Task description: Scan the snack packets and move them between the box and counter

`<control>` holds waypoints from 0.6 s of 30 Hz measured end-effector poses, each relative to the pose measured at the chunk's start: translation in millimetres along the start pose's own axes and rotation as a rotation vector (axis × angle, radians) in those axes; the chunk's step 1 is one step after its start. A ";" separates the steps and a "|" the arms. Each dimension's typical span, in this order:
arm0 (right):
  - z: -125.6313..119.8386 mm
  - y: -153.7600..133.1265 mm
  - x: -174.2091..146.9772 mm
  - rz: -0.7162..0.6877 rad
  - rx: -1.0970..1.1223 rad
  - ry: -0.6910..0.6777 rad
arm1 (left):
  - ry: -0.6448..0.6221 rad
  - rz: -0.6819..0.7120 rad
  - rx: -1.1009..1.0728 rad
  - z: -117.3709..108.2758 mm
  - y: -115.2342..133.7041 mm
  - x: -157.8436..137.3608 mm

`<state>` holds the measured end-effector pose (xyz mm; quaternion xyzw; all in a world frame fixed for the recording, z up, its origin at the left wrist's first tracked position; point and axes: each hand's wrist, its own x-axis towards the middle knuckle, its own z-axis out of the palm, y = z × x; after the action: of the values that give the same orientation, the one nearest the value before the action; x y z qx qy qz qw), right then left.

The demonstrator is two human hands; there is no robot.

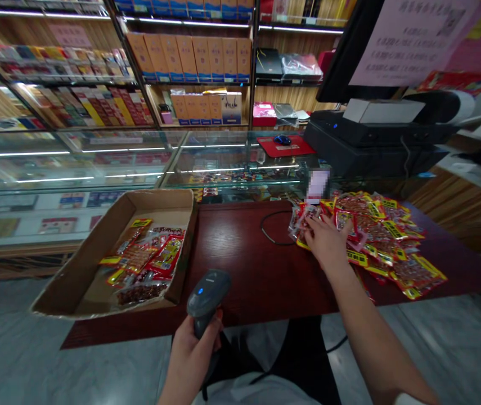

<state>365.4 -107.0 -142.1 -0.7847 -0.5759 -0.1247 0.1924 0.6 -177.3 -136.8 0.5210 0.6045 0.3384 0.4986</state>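
Note:
My left hand [193, 349] is wrapped round the handle of a dark grey barcode scanner [208, 289], which has a small blue light on top. The scanner is held up by the front edge of the brown table [240, 247]. On the right, my right hand [327, 236] reaches palm down onto a heap of snack packets [383, 225] in clear, red and yellow wrapping. Its fingers are spread and touch packets at the heap's left end. More snack packets [151, 256] lie in an open cardboard box [136, 199] on the left part of the table.
A glass display counter [130, 160] runs behind the table. On it are a blue mouse [282, 139] on a red mat [297, 148], and a dark till [350, 135] under a monitor [350, 50]. A black cable [265, 236] loops beside the heap. Stocked shelves line the wall.

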 end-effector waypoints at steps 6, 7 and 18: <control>-0.9 -60.6 -29.3 -0.271 0.478 -0.064 | 0.028 -0.013 -0.036 -5.8 -2.3 -2.1; 1.9 -70.7 -35.2 -0.335 0.574 -0.130 | 0.025 -0.013 -0.048 -6.6 -2.3 -2.5; 13.0 -86.2 -47.0 -0.395 0.865 -0.509 | 0.061 -0.062 -0.112 -9.3 -3.1 -7.2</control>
<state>268.6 -118.8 -159.7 -0.5162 -0.7396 0.2842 0.3251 -9.5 -183.9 -135.3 0.4627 0.6152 0.3722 0.5185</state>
